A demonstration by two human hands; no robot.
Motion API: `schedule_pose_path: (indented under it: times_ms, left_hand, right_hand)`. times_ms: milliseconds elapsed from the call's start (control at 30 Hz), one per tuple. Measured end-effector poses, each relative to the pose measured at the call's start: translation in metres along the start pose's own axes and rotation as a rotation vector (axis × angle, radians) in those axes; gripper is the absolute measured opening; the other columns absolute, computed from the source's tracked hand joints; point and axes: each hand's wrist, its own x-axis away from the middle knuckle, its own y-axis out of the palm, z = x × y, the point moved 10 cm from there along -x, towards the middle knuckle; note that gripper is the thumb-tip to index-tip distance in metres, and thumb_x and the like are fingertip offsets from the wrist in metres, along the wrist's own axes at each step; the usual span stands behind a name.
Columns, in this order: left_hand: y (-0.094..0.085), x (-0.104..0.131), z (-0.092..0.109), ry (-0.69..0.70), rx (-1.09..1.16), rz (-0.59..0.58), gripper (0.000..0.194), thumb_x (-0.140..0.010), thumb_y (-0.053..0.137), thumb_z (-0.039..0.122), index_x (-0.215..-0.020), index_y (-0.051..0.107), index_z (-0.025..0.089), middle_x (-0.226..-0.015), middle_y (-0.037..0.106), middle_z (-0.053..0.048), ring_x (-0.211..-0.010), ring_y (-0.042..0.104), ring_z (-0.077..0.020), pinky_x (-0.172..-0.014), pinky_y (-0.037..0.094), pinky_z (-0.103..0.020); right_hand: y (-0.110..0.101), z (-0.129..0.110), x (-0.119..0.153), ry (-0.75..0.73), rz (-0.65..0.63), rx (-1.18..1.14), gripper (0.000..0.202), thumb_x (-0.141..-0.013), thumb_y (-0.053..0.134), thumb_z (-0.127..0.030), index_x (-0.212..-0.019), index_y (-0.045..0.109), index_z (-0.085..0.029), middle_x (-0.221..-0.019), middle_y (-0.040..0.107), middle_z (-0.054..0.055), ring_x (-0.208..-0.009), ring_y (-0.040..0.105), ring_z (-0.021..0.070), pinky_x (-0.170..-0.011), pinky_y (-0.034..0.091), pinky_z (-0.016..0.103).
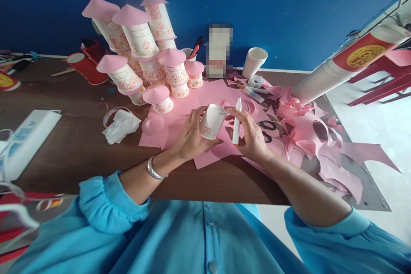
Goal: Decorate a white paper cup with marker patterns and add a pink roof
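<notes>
Resting inside left grip [189,139]: cup [212,120]

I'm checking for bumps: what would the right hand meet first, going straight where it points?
Probably the white cup held in the left hand, though depth is hard to judge here.

One head-worn camera looks forward and down on the nearby tabletop [224,182].

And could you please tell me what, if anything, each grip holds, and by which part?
The left grip holds a white cup by its side; the right grip holds a white marker by its barrel.
</notes>
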Motion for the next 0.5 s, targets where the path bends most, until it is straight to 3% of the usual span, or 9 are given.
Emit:
schedule_pose_path:
  times_ms: [233,400,500]
  left_hand:
    - [0.011,0.0,0.001,-0.011,-0.108,-0.004,0.127,-0.065,0.1,0.058,-0.163,0.029,0.021,-0.152,0.058,-0.023,-0.133,0.062,-0.0439,-0.114,0.049,-0.063]
    - [0.016,0.001,0.004,0.033,-0.081,-0.048,0.127,-0.07,0.094,0.063,-0.167,0.026,0.017,-0.153,0.058,-0.026,-0.137,0.061,-0.0445,-0.116,0.048,-0.064]
    - [0.017,0.002,0.009,0.08,-0.027,-0.08,0.123,-0.073,0.093,0.063,-0.167,0.027,0.019,-0.155,0.056,-0.026,-0.137,0.06,-0.0436,-0.115,0.049,-0.063]
  right_hand:
    - [0.006,0.002,0.002,-0.021,-0.024,-0.072,0.059,-0.103,0.063,-0.019,-0.159,0.047,-0.029,-0.147,0.07,0.013,-0.119,0.077,0.028,-0.107,0.065,0.052]
    - [0.016,0.007,0.002,-0.011,-0.103,-0.092,0.07,-0.1,0.076,-0.047,-0.159,0.044,-0.026,-0.156,0.064,0.018,-0.136,0.07,0.0325,-0.111,0.063,0.052]
    - [0.018,0.016,0.003,0.055,-0.089,-0.081,0.07,-0.096,0.078,-0.058,-0.152,0.049,-0.025,-0.147,0.069,0.017,-0.131,0.072,0.033,-0.105,0.064,0.05]
